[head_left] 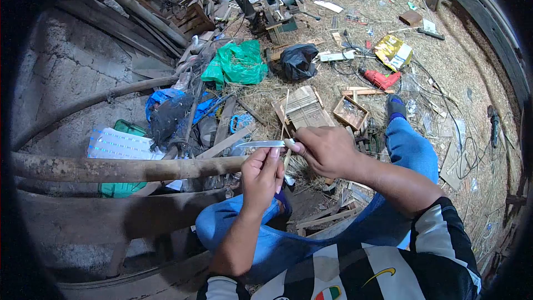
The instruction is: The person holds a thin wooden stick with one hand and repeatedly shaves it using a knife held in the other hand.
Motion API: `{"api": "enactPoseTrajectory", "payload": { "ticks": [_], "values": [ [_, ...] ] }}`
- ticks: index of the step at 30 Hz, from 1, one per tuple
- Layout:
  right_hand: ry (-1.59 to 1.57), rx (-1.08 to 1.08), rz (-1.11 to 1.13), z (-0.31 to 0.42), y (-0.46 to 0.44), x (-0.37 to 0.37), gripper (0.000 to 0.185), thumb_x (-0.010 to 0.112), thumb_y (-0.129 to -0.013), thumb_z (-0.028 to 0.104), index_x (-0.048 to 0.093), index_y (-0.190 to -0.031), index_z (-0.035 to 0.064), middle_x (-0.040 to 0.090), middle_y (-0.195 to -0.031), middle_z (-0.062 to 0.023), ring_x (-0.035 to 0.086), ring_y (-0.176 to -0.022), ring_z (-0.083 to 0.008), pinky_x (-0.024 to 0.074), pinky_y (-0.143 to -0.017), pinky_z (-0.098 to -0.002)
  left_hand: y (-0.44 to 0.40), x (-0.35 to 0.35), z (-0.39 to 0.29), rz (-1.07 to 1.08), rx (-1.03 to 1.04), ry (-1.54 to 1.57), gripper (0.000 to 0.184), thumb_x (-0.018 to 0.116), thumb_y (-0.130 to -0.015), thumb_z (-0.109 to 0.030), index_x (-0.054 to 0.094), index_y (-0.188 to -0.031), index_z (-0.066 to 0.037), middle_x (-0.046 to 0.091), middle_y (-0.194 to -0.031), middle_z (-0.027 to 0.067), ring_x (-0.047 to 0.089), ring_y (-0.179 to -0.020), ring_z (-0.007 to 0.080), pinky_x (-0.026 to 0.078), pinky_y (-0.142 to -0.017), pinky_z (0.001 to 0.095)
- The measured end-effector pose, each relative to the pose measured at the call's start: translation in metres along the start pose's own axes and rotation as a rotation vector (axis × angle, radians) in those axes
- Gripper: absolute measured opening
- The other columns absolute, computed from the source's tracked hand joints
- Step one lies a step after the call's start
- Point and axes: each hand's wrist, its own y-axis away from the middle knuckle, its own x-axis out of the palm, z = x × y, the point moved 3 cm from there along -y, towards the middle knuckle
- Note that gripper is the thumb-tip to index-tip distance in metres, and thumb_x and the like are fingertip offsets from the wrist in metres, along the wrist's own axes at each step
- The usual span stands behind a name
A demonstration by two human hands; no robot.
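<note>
A knife (pixel 260 144) with a thin pale blade points left in front of me. My right hand (pixel 327 150) is closed round its handle end, the light-coloured part showing at the fingers. Just below the blade, my left hand (pixel 262 175) has its thumb and fingers pinched together at the blade's right part. A thin wooden stick (pixel 285 114) rises at the two hands and seems to pass between them; its lower part is partly hidden by the fingers, and which fingers grip it is unclear.
A bamboo pole (pixel 127 169) runs across the left. Beyond my hands lie a slatted wooden piece (pixel 302 105), a small wooden box (pixel 351 112), a green bag (pixel 239 62), a black bag (pixel 298 61) and a red drill (pixel 382 79). Cables and wood scraps litter the straw-covered ground.
</note>
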Motion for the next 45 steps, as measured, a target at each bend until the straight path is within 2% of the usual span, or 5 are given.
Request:
{"api": "enactPoseTrajectory", "payload": {
  "ticks": [15, 29, 33, 37, 45],
  "values": [
    [0.133, -0.001, 0.052, -0.017, -0.009, -0.007, 0.029, 0.053, -0.097, 0.04, 0.056, -0.089, 0.0121, 0.064, -0.072, -0.0112, 0.065, -0.063, -0.0343, 0.0493, -0.052, -0.0473, -0.004, -0.002, 0.006, -0.041, 0.019, 0.019, 0.023, 0.065, -0.095, -0.011, 0.07, -0.111, 0.004, 0.056, -0.06, 0.0026, 0.038, -0.038, 0.005, 0.029, -0.034, 0.0206],
    [-0.201, 0.471, -0.149, -0.044, -0.011, 0.008, 0.04, 0.043, -0.104, 0.038, 0.057, -0.091, 0.004, 0.061, -0.072, -0.0215, 0.061, -0.073, -0.0448, 0.0427, -0.061, -0.053, 0.004, -0.007, 0.004, -0.081, 0.014, 0.075, 0.02, 0.066, -0.095, -0.011, 0.07, -0.102, 0.007, 0.054, -0.059, 0.0024, 0.037, -0.039, 0.005, 0.026, -0.034, 0.021],
    [-0.412, 0.536, -0.227, -0.047, -0.012, 0.008, 0.041, 0.045, -0.104, 0.038, 0.057, -0.093, 0.0004, 0.059, -0.077, -0.0208, 0.059, -0.073, -0.0378, 0.0437, -0.065, -0.0461, 0.0, -0.005, 0.002, -0.096, -0.017, 0.062, 0.02, 0.066, -0.095, -0.013, 0.07, -0.101, 0.006, 0.055, -0.06, 0.0018, 0.038, -0.04, 0.0049, 0.027, -0.035, 0.021],
    [-0.782, 0.426, -0.087, -0.021, -0.007, 0.019, 0.036, 0.064, -0.097, 0.037, 0.06, -0.089, 0.0013, 0.05, -0.069, -0.0006, 0.044, -0.066, -0.0066, 0.0387, -0.057, -0.0291, -0.001, 0.001, 0.008, -0.018, -0.03, -0.03, 0.02, 0.066, -0.096, -0.015, 0.071, -0.101, 0.004, 0.056, -0.061, 0.0016, 0.04, -0.04, 0.005, 0.029, -0.036, 0.0205],
    [-0.669, 0.524, 0.009, -0.041, -0.018, 0.006, 0.041, 0.063, -0.099, 0.037, 0.055, -0.078, 0.0027, 0.038, -0.068, 0.0061, 0.033, -0.068, -0.0057, 0.0312, -0.057, -0.0273, 0.002, 0.011, 0.012, 0.091, -0.094, -0.097, 0.023, 0.064, -0.097, -0.016, 0.07, -0.109, 0.002, 0.056, -0.06, 0.0017, 0.042, -0.041, 0.0052, 0.032, -0.036, 0.0202]
  ]
}}
